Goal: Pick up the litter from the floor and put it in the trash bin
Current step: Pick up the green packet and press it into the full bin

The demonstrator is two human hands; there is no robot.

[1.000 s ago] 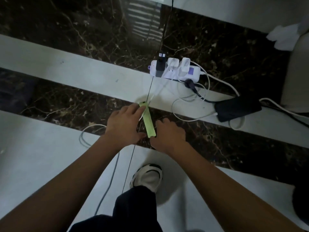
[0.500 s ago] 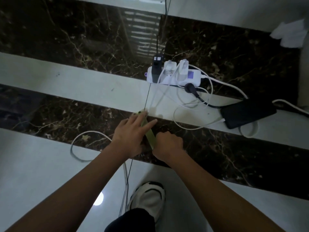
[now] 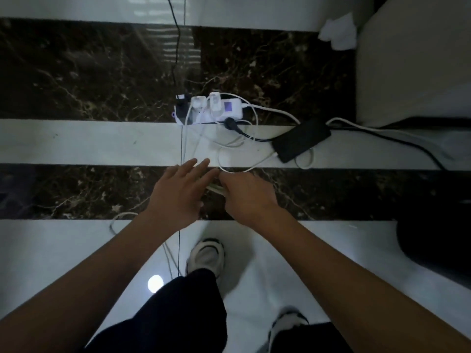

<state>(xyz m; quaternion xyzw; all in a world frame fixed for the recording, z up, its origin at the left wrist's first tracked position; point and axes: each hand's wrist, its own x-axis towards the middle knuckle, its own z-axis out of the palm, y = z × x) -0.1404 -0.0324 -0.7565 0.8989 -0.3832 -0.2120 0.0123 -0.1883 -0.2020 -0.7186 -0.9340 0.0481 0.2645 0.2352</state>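
Carefully now, our right hand [image 3: 246,197] pinches the pale strip [image 3: 216,189] of litter, low by the dark floor [image 3: 76,189] between our hands, while our left hand [image 3: 178,194] is splayed beside it. We judge it best lifted straight up, clear of the white cable [image 3: 219,159].

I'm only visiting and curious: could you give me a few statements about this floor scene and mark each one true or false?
1. The left hand has its fingers straight and spread. True.
2. The right hand holds a pale green strip. True.
3. The power strip has nothing plugged in. False: several plugs sit in it.
4. The crumpled white paper lies beside the shoe. False: it lies far off at the top right, by pale furniture.
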